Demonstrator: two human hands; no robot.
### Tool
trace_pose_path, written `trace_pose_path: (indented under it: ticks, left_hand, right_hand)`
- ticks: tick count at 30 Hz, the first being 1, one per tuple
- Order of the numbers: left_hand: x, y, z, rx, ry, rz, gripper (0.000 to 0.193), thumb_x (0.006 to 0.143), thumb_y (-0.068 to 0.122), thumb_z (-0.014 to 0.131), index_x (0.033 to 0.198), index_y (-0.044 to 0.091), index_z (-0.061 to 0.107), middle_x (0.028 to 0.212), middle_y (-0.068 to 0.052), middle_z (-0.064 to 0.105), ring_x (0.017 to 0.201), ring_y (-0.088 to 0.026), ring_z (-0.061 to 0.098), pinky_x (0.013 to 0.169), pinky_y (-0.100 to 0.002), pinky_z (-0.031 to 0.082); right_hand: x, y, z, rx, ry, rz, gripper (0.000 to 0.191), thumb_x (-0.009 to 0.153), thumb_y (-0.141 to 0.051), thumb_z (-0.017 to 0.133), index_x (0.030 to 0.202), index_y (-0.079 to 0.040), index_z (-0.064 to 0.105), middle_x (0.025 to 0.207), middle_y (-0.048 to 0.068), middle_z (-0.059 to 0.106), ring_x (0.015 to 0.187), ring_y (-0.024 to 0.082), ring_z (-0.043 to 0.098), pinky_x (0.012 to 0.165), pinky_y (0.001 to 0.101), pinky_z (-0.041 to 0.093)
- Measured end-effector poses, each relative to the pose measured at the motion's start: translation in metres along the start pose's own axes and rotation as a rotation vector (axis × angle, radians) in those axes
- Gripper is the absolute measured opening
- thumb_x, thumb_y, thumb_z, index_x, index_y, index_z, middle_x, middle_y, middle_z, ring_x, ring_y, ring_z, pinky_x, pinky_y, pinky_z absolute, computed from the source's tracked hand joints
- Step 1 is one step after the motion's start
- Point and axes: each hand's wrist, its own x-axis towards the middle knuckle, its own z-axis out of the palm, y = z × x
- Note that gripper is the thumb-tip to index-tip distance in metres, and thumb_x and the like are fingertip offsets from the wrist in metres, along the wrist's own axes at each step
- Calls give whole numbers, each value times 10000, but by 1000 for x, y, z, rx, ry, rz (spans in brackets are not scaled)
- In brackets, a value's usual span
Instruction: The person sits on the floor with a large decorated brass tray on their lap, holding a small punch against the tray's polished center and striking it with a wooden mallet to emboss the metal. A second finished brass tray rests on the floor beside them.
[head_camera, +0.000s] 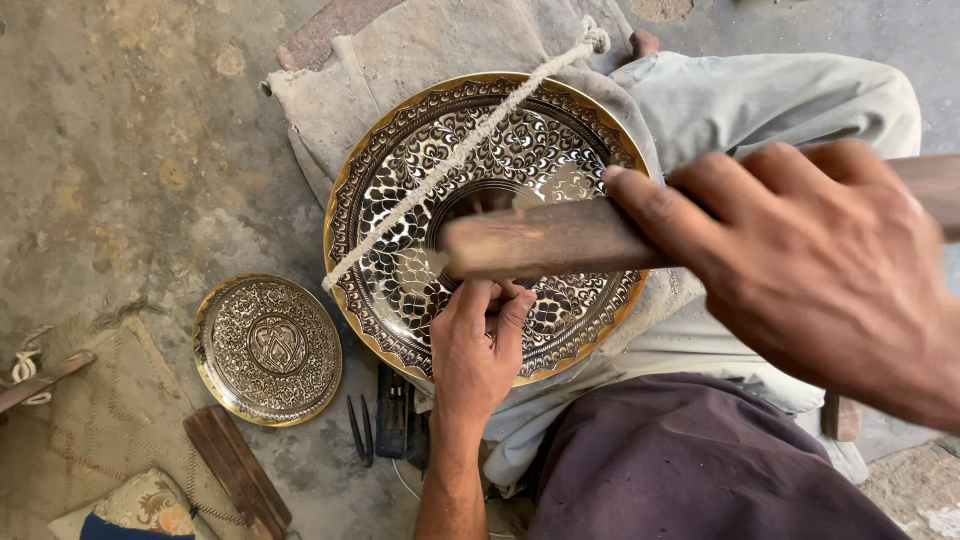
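Two engraved round brass plates: left hand (470, 350) pinches a small chisel (507, 289) on the larger plate (400, 280), near its rim; right hand (820, 260) grips a wooden mallet (545, 240); the smaller plate (267, 348) lies left on open floor (130, 150).

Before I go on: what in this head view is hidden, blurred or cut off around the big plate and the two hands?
- Head view: the wooden mallet is motion-blurred and covers the large engraved plate's centre.
- The tool pinched in the left hand is almost wholly hidden by fingers and mallet; its kind is unclear.
- The mallet's handle end and right hand's wrist are cut by the right edge.
- The dark tools by the small plate are too small to identify.
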Motion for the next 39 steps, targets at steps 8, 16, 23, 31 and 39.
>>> trace_pose_path:
  ticks: [8,16,23,31,39]
  left_hand:
    - [1,2,-1,-40,7,8,236,1002,196,691,1131,17,608,972,-82,707,816,-173,738,644,-286,625]
    - [0,-2,0,31,-3,26,190,1027,211,698,1114,58,628,946,-67,704,807,-156,740,616,-289,621]
    - [2,2,-4,19,-11,60,265,1020,192,683,1242,56,631,943,-69,697,814,-165,729,605,-297,599]
    - [16,1,-8,30,-60,120,311,1018,214,691,1279,65,610,988,-80,701,852,-204,745,700,-337,594]
    - [13,1,-8,100,-71,71,205,1020,208,719,1128,72,609,959,-85,699,805,-267,725,673,-382,549]
  right_hand:
    - [3,-4,-11,-29,13,-9,525,905,-181,591,1427,-126,568,977,34,675,804,193,677,717,365,529]
    - [-1,-6,-13,-232,-180,-51,480,985,-255,574,1449,-135,549,1007,42,679,757,192,681,652,354,558]
    - [-10,3,1,-181,-171,-30,535,906,-189,624,1433,-119,562,983,30,693,791,196,703,752,372,583]
    - [-13,10,-1,257,202,109,519,812,-33,710,1319,-12,601,989,158,687,830,304,695,768,436,564]
    - [-6,2,1,114,112,90,538,824,0,709,1349,-73,620,970,141,697,813,334,697,735,456,573]
